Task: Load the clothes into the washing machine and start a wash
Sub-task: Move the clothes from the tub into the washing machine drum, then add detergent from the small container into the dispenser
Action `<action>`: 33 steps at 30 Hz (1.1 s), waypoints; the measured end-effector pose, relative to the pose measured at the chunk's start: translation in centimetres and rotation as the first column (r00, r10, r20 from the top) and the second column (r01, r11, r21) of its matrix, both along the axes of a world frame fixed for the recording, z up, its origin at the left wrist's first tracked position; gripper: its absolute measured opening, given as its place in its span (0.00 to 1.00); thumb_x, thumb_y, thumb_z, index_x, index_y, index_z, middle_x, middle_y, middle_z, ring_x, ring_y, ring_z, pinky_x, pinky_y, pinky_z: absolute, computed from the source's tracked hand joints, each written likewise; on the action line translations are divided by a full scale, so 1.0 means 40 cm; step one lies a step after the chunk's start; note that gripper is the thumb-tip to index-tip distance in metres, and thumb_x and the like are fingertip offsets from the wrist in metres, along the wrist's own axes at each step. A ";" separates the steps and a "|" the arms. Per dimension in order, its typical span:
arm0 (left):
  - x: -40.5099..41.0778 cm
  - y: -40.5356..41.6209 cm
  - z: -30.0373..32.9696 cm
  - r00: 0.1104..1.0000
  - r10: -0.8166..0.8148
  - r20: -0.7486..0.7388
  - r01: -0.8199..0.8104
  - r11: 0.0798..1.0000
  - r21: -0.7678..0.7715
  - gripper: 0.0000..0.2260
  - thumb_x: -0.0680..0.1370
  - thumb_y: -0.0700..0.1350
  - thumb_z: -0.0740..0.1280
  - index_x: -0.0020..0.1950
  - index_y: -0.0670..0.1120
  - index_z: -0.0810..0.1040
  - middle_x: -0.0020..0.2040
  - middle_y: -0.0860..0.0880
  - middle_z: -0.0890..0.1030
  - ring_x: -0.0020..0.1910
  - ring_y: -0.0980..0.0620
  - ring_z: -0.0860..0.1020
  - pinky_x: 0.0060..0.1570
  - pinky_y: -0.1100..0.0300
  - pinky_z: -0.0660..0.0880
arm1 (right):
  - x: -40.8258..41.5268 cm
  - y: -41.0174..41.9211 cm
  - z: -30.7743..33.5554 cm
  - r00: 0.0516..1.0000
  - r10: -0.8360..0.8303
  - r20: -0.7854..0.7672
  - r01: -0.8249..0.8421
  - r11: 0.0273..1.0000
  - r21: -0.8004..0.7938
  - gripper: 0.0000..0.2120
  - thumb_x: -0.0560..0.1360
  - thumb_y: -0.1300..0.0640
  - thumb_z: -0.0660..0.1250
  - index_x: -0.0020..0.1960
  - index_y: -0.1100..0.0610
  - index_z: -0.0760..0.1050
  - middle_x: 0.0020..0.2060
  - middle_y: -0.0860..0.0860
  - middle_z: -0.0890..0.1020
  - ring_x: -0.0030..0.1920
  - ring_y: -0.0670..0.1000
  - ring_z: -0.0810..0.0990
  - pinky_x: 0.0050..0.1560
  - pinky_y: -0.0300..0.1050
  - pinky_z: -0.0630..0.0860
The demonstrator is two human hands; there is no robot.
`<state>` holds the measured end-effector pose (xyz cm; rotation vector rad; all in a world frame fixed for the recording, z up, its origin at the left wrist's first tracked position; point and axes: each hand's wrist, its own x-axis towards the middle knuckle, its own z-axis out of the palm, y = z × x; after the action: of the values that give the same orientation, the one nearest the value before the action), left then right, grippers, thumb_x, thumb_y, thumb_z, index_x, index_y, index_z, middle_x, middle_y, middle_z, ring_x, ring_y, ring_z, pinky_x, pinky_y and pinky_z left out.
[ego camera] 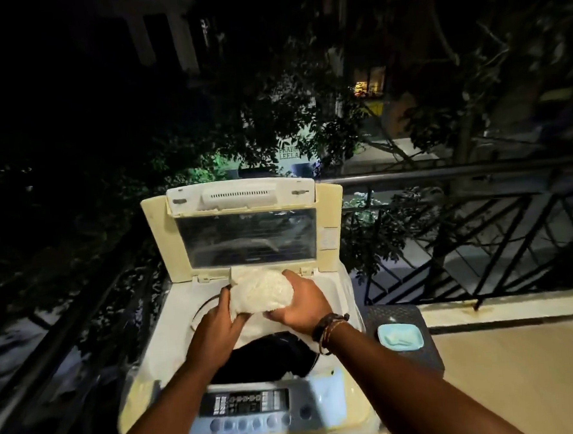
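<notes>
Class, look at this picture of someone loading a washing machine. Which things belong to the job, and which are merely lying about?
Belonging to the job:
white cloth bundle, held in both hands: left, right
washing machine, lid up
control panel

Lying about:
blue dish on dark stool
balcony railing

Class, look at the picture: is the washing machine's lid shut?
No, the lid stands raised at the back of the washing machine while both hands hold a white cloth over the open drum.
</notes>
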<state>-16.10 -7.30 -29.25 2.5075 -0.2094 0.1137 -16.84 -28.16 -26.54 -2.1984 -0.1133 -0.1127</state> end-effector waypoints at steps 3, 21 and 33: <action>0.023 -0.006 -0.070 0.999 0.014 -0.031 -0.014 1.000 0.011 0.30 0.80 0.57 0.64 0.78 0.51 0.57 0.62 0.40 0.80 0.59 0.39 0.79 0.52 0.50 0.77 | 0.041 -0.016 -0.051 0.999 0.031 0.006 -0.031 0.995 -0.093 0.30 0.61 0.37 0.75 0.59 0.44 0.73 0.51 0.43 0.84 0.51 0.48 0.82 0.53 0.47 0.80; 0.181 -0.033 -0.264 0.920 0.064 -0.387 0.014 0.980 0.196 0.32 0.72 0.67 0.66 0.73 0.54 0.70 0.71 0.50 0.72 0.71 0.47 0.69 0.70 0.52 0.67 | 0.190 -0.093 -0.402 0.842 0.142 -0.521 -0.315 0.912 -0.262 0.50 0.68 0.39 0.75 0.80 0.51 0.53 0.76 0.55 0.63 0.75 0.60 0.65 0.73 0.49 0.65; 0.419 -0.038 -0.389 0.705 0.062 -0.707 -0.491 0.762 -0.422 0.31 0.68 0.56 0.70 0.69 0.48 0.72 0.62 0.39 0.80 0.55 0.45 0.81 0.52 0.49 0.77 | 0.374 -0.012 -0.381 0.879 0.050 -0.475 -0.249 0.896 -0.367 0.39 0.66 0.34 0.70 0.74 0.45 0.67 0.69 0.49 0.75 0.65 0.53 0.77 0.65 0.48 0.74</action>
<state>0.66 -8.81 -44.80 1.7756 0.4726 -0.5177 -1.89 -28.62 -41.78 -2.5704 -0.0489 0.5711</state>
